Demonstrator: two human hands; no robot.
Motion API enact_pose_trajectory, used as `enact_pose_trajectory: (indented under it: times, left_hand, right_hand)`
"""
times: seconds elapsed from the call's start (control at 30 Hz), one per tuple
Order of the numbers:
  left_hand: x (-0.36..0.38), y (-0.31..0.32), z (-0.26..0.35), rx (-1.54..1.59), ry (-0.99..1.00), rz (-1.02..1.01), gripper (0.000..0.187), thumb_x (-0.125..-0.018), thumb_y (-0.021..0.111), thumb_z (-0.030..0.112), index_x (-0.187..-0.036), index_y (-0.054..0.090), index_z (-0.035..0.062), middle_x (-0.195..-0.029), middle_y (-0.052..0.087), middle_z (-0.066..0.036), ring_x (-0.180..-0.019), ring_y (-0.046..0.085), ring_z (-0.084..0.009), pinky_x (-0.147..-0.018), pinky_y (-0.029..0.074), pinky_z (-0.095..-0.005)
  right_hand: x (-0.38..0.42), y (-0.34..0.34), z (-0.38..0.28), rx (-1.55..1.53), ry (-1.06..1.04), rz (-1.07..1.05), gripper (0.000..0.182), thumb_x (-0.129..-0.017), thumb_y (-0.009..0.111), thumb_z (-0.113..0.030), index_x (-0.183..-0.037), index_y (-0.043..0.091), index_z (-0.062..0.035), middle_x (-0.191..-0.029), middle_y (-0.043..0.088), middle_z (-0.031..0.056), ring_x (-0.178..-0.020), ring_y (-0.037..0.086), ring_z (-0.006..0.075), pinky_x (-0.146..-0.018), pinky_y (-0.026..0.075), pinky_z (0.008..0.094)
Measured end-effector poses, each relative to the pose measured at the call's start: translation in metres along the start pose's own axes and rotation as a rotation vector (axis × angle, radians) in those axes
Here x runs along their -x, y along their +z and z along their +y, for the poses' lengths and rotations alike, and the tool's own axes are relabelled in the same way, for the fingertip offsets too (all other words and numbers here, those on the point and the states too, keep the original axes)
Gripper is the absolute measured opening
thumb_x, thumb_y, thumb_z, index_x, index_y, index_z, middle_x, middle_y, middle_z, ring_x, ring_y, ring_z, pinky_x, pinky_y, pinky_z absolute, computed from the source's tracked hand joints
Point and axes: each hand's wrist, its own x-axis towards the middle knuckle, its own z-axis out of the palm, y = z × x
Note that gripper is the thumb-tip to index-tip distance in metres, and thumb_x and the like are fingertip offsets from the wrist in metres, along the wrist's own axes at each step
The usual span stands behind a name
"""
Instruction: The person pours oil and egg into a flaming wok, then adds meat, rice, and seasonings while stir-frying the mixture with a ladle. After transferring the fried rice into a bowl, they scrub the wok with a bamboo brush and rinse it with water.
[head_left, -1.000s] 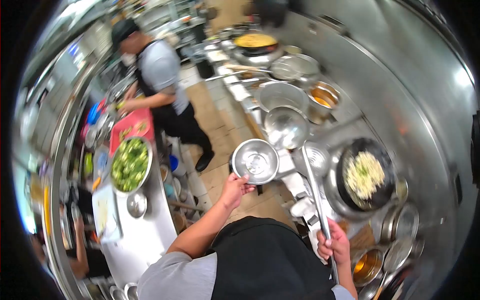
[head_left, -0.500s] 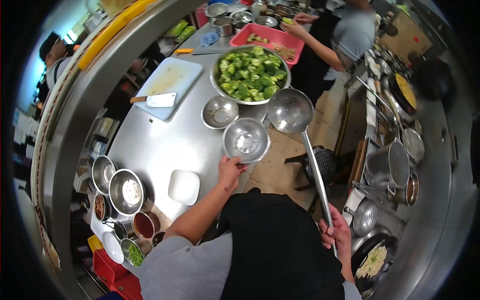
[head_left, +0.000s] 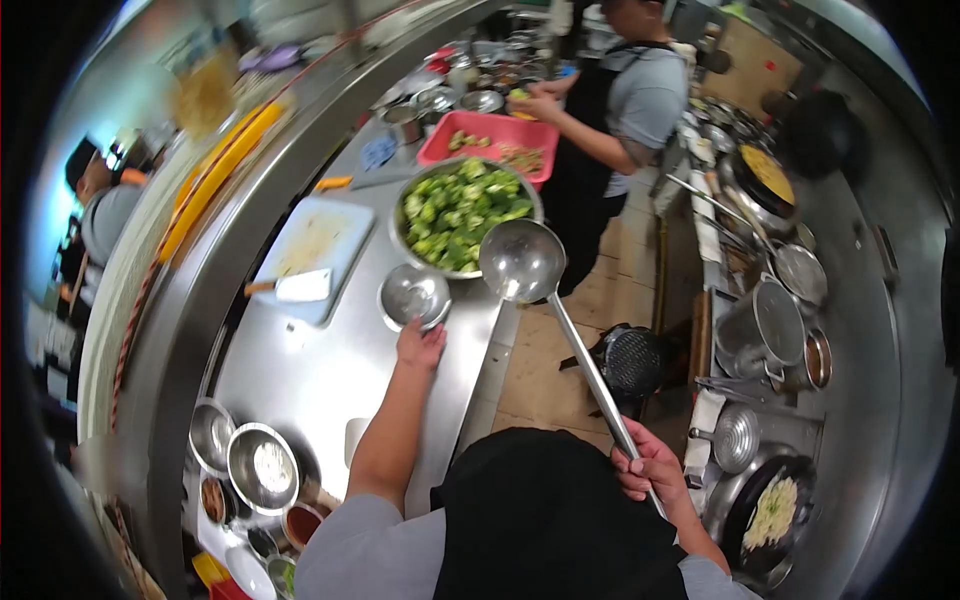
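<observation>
Gripping the ladle (head_left: 522, 262) by its long handle, your right hand (head_left: 645, 466) is clenched around the shaft, in front of your torso. The ladle's cup is at the near right edge of the large broccoli bowl (head_left: 402, 246), overlapping its rim in the view (contact between the 2 cannot be confirmed). Your left hand (head_left: 422, 346) is released, its fingers extended at the near rim of the small metal bowl (head_left: 414, 294); you cannot tell whether the fingertips touch it. The small metal bowl is over the steel counter (head_left: 300, 365), just beside the broccoli bowl.

To the left, the white cutting board (head_left: 328, 228) carries 1 cleaver (head_left: 304, 287), its wooden handle pointing left. Beyond the broccoli bowl, the pink tray (head_left: 431, 152) holds cut pieces in 2 groups. 1 co-worker (head_left: 640, 95) stands beside the tray, both hands raised near it around a green item. To your right, the black wok (head_left: 750, 490) contains pale food with green bits. Between the counter and the cooking line, you have 1 black stool (head_left: 632, 360) on the tiled floor.
</observation>
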Motion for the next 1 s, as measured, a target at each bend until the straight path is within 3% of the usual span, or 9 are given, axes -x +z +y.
enact_pose_trajectory:
  times: [0.2,0.33,0.43,0.53,0.67,0.83,0.9,0.97,1.0]
  left_hand:
    - [0.030,0.051,-0.045,0.119,0.192,0.161,0.028,-0.109,0.056,0.022,-0.125,0.056,-0.0009,-0.120,0.063,-0.015,-0.105,0.066,-0.0290,-0.098,0.059,-0.0435]
    - [0.033,0.053,-0.178,-0.420,-0.220,-0.550,0.019,-0.107,0.062,0.021,-0.116,0.058,0.0057,-0.118,0.068,-0.013,-0.093,0.069,-0.0289,-0.087,0.061,-0.0425]
    - [0.162,0.121,-0.257,-0.777,-0.337,-0.498,0.018,-0.105,0.065,0.018,-0.119,0.059,0.0073,-0.118,0.069,-0.012,-0.088,0.071,-0.0268,-0.084,0.061,-0.0402]
    - [0.225,0.141,-0.322,-1.093,-0.434,-0.897,0.026,-0.103,0.070,0.018,-0.123,0.059,0.0067,-0.121,0.070,-0.013,-0.097,0.072,-0.0279,-0.086,0.060,-0.0427]
    - [0.272,0.160,-0.370,-1.374,-0.320,-1.169,0.023,-0.103,0.070,0.016,-0.119,0.061,0.0031,-0.115,0.071,-0.012,-0.090,0.075,-0.0222,-0.077,0.062,-0.0338]
    - [0.300,0.158,-0.425,-1.491,-0.341,-1.279,0.011,-0.105,0.065,0.009,-0.114,0.063,0.0036,-0.113,0.072,-0.012,-0.086,0.073,-0.0174,-0.076,0.061,-0.0310]
    - [0.320,0.154,-0.449,-1.514,-0.370,-1.325,0.012,-0.105,0.065,0.009,-0.114,0.063,0.0034,-0.113,0.072,-0.012,-0.086,0.073,-0.0174,-0.076,0.061,-0.0306]
    - [0.345,0.149,-0.475,-1.547,-0.385,-1.428,0.014,-0.104,0.066,0.010,-0.116,0.063,0.0025,-0.112,0.073,-0.011,-0.087,0.073,-0.0171,-0.076,0.061,-0.0293]
    - [0.357,0.146,-0.487,-1.557,-0.399,-1.486,0.015,-0.104,0.067,0.009,-0.116,0.063,0.0018,-0.112,0.073,-0.011,-0.086,0.072,-0.0166,-0.077,0.060,-0.0295]
  right_hand:
    - [0.056,-0.028,0.033,-0.169,-0.226,0.064,0.079,-0.096,0.064,-0.002,-0.167,0.030,-0.0151,-0.102,0.052,0.0111,-0.057,0.045,0.0072,-0.050,0.045,0.0234]
    - [0.107,-0.049,0.067,-0.399,-0.495,0.072,0.075,-0.097,0.061,0.000,-0.165,0.032,-0.0140,-0.101,0.051,0.0112,-0.056,0.045,0.0071,-0.049,0.045,0.0231]
    - [0.149,-0.067,0.096,-0.517,-0.753,0.164,0.075,-0.096,0.061,0.001,-0.164,0.032,-0.0137,-0.103,0.054,0.0115,-0.055,0.046,0.0078,-0.048,0.047,0.0243]
    - [0.205,-0.078,0.113,-0.516,-1.016,0.391,0.072,-0.098,0.059,0.002,-0.163,0.034,-0.0128,-0.103,0.056,0.0104,-0.058,0.048,0.0080,-0.048,0.046,0.0250]
    - [0.270,-0.097,0.129,-0.382,-1.288,1.015,0.071,-0.100,0.062,-0.002,-0.164,0.032,-0.0114,-0.097,0.059,0.0077,-0.058,0.049,0.0091,-0.051,0.045,0.0256]
    - [0.339,-0.185,0.127,-0.274,-1.273,1.858,0.075,-0.095,0.063,0.003,-0.163,0.031,-0.0045,-0.082,0.058,0.0042,-0.052,0.053,0.0123,-0.045,0.043,0.0296]
    - [0.363,-0.256,0.135,-0.155,-1.271,2.051,0.070,-0.093,0.061,0.002,-0.159,0.039,0.0015,-0.110,0.069,0.0145,-0.083,0.068,0.0202,-0.070,0.056,0.0305]
    - [0.382,-0.348,0.144,0.243,-1.129,2.458,0.065,-0.092,0.060,0.000,-0.155,0.044,0.0040,-0.115,0.069,0.0178,-0.095,0.068,0.0223,-0.077,0.056,0.0304]
    - [0.390,-0.391,0.147,0.807,-0.951,2.838,0.068,-0.094,0.061,0.003,-0.159,0.044,-0.0052,-0.095,0.066,0.0086,-0.063,0.062,0.0189,-0.056,0.053,0.0364]
